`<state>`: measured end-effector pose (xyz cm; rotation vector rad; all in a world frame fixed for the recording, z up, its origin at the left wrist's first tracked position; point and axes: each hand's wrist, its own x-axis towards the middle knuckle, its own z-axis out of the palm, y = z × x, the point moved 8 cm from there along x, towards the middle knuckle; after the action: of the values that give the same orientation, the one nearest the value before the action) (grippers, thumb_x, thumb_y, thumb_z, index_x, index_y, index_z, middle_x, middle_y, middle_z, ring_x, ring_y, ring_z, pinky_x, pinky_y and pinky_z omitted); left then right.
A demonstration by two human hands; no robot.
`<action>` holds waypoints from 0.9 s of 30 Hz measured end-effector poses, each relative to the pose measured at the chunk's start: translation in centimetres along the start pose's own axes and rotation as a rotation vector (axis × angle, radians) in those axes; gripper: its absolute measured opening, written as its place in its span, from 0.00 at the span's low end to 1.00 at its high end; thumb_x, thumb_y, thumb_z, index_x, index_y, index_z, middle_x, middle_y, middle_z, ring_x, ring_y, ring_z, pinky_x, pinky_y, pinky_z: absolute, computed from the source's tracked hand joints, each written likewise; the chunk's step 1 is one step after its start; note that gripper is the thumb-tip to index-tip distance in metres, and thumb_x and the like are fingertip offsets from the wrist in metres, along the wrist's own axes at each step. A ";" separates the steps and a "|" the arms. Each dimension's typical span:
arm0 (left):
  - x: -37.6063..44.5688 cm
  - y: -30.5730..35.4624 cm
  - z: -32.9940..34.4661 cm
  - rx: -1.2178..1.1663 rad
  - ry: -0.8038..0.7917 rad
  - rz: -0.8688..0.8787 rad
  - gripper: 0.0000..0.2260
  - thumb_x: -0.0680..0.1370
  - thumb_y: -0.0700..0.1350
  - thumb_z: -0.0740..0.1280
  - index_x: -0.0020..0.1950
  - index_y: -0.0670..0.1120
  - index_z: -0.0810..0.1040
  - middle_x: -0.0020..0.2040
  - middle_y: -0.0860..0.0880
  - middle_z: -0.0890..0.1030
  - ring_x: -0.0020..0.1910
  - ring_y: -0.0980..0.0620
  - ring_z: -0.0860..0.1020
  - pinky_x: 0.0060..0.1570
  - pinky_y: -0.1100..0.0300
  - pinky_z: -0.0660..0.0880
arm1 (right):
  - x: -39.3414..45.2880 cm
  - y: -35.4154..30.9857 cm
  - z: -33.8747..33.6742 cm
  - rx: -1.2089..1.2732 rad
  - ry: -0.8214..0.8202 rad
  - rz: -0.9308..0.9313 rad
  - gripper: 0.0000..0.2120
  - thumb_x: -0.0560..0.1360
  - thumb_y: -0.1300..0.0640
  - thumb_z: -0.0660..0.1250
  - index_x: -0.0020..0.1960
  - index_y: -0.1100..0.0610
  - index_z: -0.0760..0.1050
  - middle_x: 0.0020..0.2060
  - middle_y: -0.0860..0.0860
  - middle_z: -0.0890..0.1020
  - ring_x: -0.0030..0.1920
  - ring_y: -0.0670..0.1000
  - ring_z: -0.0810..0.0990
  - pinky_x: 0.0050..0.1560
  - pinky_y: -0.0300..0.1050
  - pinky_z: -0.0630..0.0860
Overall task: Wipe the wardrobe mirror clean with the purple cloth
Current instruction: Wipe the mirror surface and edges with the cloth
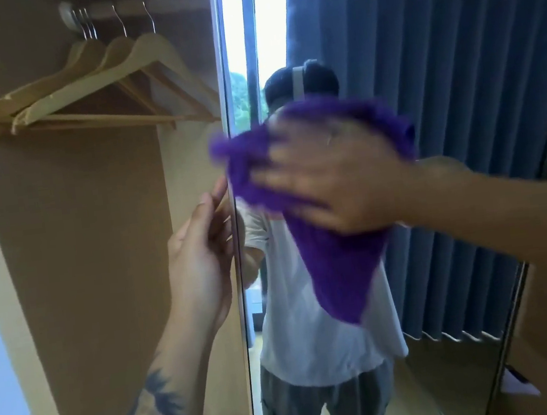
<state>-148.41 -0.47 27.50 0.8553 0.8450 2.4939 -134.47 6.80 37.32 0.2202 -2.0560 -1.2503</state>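
From the head camera, the tall, metal-framed wardrobe mirror [440, 90] fills the right half of the view, standing edge-on to the open brown wardrobe bay. The right hand [340, 171], blurred, lies flat with fingers spread, pressing the fuzzy purple cloth [338, 268] against the glass near the centre of the view; the cloth bunches at 12 o'clock from the palm and hangs in a point towards 6 o'clock. At 9 o'clock from the cloth, the left hand [199, 261], with a tattooed forearm below it, grips the mirror's left edge, fingers curled around the frame. At 10 o'clock, pale wooden coat hangers [105, 86] hang from a rail inside the bay. The glass reflects blue pleated curtains [452, 47], a bright window strip and a person in a white shirt.
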 end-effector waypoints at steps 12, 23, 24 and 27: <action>0.2 -0.6 -0.4 0.022 0.046 0.033 0.13 0.82 0.49 0.65 0.58 0.46 0.87 0.46 0.45 0.85 0.41 0.50 0.80 0.41 0.60 0.74 | -5.9 -3.7 1.0 0.030 -0.156 -0.230 0.24 0.84 0.49 0.57 0.77 0.56 0.70 0.73 0.55 0.75 0.79 0.63 0.61 0.82 0.59 0.47; -0.7 -0.1 0.4 0.045 0.075 0.074 0.11 0.84 0.45 0.63 0.58 0.47 0.85 0.41 0.49 0.86 0.37 0.55 0.82 0.35 0.66 0.76 | -9.6 -2.1 0.5 0.012 -0.147 -0.155 0.26 0.84 0.48 0.59 0.80 0.57 0.66 0.77 0.56 0.70 0.81 0.63 0.56 0.81 0.62 0.53; -0.6 0.0 0.4 0.039 0.076 0.078 0.11 0.84 0.44 0.63 0.58 0.47 0.85 0.41 0.50 0.86 0.37 0.56 0.83 0.36 0.67 0.77 | -9.5 -0.6 0.1 -0.007 -0.152 -0.199 0.26 0.84 0.47 0.57 0.80 0.55 0.65 0.76 0.55 0.71 0.81 0.62 0.58 0.81 0.62 0.54; -0.6 0.1 0.8 0.035 0.070 0.087 0.12 0.84 0.42 0.62 0.53 0.48 0.86 0.39 0.52 0.87 0.36 0.59 0.83 0.36 0.68 0.78 | -8.1 6.9 -2.9 -0.100 -0.051 -0.010 0.27 0.85 0.43 0.55 0.81 0.51 0.63 0.77 0.54 0.69 0.80 0.61 0.61 0.75 0.59 0.59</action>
<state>-147.41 -0.56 27.84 0.8378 0.8954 2.6049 -125.28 12.18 39.93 0.1536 -2.0311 -1.3738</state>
